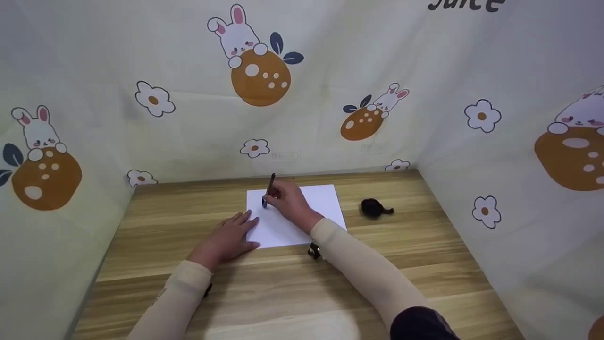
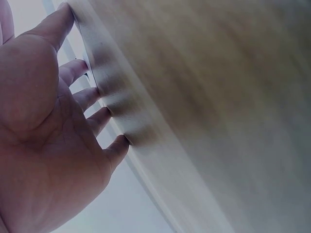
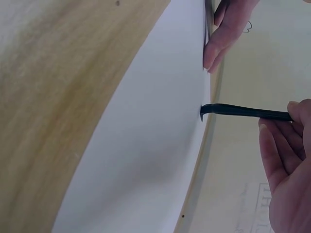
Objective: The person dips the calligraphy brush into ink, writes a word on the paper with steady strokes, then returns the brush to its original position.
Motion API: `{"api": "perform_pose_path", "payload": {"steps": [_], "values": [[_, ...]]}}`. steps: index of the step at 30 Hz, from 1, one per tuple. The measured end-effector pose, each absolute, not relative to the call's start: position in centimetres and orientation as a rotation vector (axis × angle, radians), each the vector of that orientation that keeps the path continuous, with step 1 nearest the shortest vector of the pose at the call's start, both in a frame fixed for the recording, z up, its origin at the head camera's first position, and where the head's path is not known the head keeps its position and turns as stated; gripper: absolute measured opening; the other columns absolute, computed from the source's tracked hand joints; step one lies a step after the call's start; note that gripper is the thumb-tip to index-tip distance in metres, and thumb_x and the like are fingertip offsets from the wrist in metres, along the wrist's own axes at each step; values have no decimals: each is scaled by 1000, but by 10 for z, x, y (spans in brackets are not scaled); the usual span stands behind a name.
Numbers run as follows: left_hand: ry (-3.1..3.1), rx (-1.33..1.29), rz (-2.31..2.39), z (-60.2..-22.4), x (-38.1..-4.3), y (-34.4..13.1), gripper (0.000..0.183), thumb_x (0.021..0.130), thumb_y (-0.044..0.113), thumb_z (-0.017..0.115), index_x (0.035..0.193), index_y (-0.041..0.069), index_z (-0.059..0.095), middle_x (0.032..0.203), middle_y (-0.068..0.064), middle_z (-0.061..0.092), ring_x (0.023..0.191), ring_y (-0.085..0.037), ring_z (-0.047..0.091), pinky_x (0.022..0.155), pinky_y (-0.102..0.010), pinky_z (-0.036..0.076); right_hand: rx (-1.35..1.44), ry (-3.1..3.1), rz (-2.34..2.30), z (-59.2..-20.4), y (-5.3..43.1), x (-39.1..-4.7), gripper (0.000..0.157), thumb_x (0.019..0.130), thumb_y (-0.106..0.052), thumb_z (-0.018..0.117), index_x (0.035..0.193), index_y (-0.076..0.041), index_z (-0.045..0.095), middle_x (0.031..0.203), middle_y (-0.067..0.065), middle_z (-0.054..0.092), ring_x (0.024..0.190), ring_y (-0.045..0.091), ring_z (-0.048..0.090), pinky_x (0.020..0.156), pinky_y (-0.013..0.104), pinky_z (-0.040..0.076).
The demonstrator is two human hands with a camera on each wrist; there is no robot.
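Observation:
A white sheet of paper (image 1: pixel 283 231) lies on the wooden table. My right hand (image 1: pixel 291 205) pinches a dark, slim brush (image 1: pixel 270 186) and holds it nearly upright over the left part of the sheet. In the right wrist view the tip of the brush (image 3: pixel 228 109) bends against the paper (image 3: pixel 150 111). My left hand (image 1: pixel 224 240) lies flat at the sheet's left edge, fingers spread, with fingertips and thumb on or beside that edge. The left wrist view shows the left palm (image 2: pixel 53 126) with its fingers extended to the table surface.
A small black round dish with a short handle (image 1: pixel 373 208) sits on the table (image 1: pixel 401 245) right of the paper. Fabric walls (image 1: pixel 188 132) printed with rabbits, oranges and flowers enclose the table at the back and both sides.

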State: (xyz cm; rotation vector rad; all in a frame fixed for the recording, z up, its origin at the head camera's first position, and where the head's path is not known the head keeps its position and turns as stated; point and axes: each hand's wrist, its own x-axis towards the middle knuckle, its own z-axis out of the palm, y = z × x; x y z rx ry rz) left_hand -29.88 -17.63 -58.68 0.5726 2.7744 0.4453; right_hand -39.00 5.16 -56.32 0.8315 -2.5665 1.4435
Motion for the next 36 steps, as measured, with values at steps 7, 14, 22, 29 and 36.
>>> {"api": "perform_pose_path", "payload": {"steps": [7,14,22,29,36], "values": [[2801,625,434,-587,-298,-176,78,109,53,66,171,10,44,180,-21,27,166,-47,24,127,-73,26,824,-2575,1452,-561,55,-385,10,100,-11,84,97,-13,76,91,-6,79,89,6,75,82,28,62],[2791,597,434,-586,-298,-175,79,109,54,66,172,12,42,181,-19,26,167,-46,22,129,-72,24,844,-2586,1444,-560,56,-383,9,100,-11,84,97,-14,76,92,-9,79,89,5,74,80,26,61],[2782,587,437,-586,-299,-176,79,109,55,65,172,13,41,182,-19,24,167,-46,20,130,-71,21,859,-2630,1409,-556,56,-378,6,101,-15,84,99,-16,78,91,-11,79,87,5,74,78,27,61],[2783,578,439,-584,-300,-176,78,110,54,65,172,14,42,182,-18,24,168,-45,19,130,-71,21,862,-2653,1421,-553,58,-374,5,101,-15,84,102,-13,79,92,-9,79,85,6,74,77,26,62],[2794,616,427,-585,-298,-175,78,110,51,66,171,10,43,180,-22,27,166,-48,22,128,-74,23,890,-2685,1420,-552,60,-367,6,102,-17,83,104,-13,80,93,-7,80,87,4,74,78,25,61]]}}
